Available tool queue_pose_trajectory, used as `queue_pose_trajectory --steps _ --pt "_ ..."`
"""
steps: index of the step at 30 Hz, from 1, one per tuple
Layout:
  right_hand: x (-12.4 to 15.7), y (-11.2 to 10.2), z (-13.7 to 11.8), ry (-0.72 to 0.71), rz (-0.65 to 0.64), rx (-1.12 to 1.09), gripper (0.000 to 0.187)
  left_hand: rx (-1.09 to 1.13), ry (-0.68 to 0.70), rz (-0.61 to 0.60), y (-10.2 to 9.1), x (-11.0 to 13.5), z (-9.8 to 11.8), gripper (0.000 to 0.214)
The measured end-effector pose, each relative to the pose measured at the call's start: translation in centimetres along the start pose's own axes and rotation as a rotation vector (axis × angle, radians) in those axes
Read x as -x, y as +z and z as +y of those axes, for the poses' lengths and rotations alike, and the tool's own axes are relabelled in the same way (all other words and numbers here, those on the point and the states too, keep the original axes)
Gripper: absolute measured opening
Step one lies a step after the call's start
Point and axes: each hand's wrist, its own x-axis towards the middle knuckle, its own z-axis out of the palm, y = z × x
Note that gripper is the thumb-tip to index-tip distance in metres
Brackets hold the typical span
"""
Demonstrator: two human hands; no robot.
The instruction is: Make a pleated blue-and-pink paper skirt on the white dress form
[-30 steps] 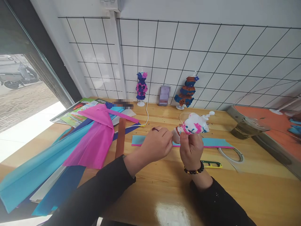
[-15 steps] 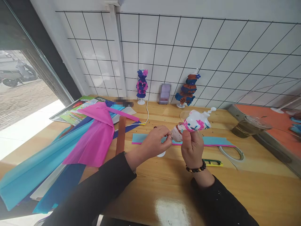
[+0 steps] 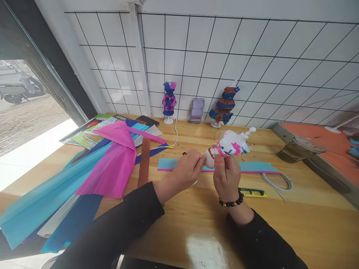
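Moved since half a second ago: paper-dressed figure [image 3: 231,144] dipped slightly, and left hand [image 3: 187,170] drew closer, fingertips now pinched shut on the figure's lower edge. Right hand [image 3: 227,175] is closed around the figure from below, holding it tilted with the head end up to the right, above the wooden table [image 3: 196,224] and the teal-and-pink paper strip [image 3: 259,167]. Step in hand, by judgement: pressing trim onto the hem; the next move calls for a steady right-hand grip and light, exact fingertip pressure.
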Motion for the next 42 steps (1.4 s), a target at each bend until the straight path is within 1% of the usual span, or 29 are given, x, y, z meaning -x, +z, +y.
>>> queue_pose_trajectory --steps 4,6,8,10,13,16,19,21,24,26,28,30,34,37,40,42 --pt "0.1 0.1 -0.2 -0.010 -0.008 0.008 0.029 -0.209 0.136 0.079 0.3 0.2 -0.5 0.025" --pt "0.1 0.1 -0.2 -0.002 -0.027 0.006 0.030 -0.273 0.198 0.121 0.3 0.3 -0.8 0.024" --pt "0.0 0.0 -0.1 0.006 -0.035 -0.015 0.031 -0.280 0.245 0.149 0.2 0.2 -1.1 0.023" --pt "-0.1 0.0 0.1 0.004 -0.034 -0.035 0.031 -0.240 0.255 0.149 0.1 0.2 -1.2 0.021" --pt "-0.2 -0.1 0.6 0.008 -0.028 -0.052 0.033 -0.123 0.193 0.091 0.0 0.1 -1.3 0.019" --pt "-0.5 -0.2 1.0 0.053 -0.040 -0.077 0.036 0.002 0.052 0.040 -0.1 0.0 -1.1 0.020" --pt "-0.7 -0.3 1.0 0.117 -0.073 -0.119 0.038 0.118 -0.087 0.005 -0.2 0.0 -0.9 0.026" --pt "-0.9 -0.4 0.9 0.151 -0.084 -0.148 0.039 0.244 -0.154 -0.017 -0.3 0.0 -0.8 0.030" --pt "-1.1 -0.5 0.7 0.196 -0.065 -0.153 0.041 0.476 -0.207 -0.024 -0.3 -0.1 -0.6 0.036" --pt "-1.2 -0.6 0.6 0.219 -0.048 -0.148 0.042 0.538 -0.221 -0.011 -0.4 -0.2 -0.3 0.041" --pt "-1.2 -0.7 0.5 0.231 -0.038 -0.152 0.043 0.468 -0.246 0.016 -0.5 -0.2 0.0 0.042" --pt "-1.2 -0.7 0.3 0.231 -0.045 -0.148 0.042 0.324 -0.252 0.033 -0.6 -0.2 0.3 0.039" --pt "-0.9 -0.7 -0.2 0.210 -0.088 -0.123 0.039 0.048 -0.134 -0.012 -0.6 -0.1 0.7 0.031" --pt "-0.8 -0.6 -0.5 0.239 -0.065 -0.116 0.040 -0.122 -0.044 -0.036 -0.2 -0.1 0.6 0.031" --pt "-0.8 -0.4 -0.7 0.294 -0.061 -0.148 0.042 -0.194 0.000 -0.029 0.2 0.0 0.3 0.030" --pt "-0.7 -0.2 -0.6 0.337 -0.076 -0.203 0.042 -0.154 -0.044 -0.002 0.3 0.1 0.2 0.029"
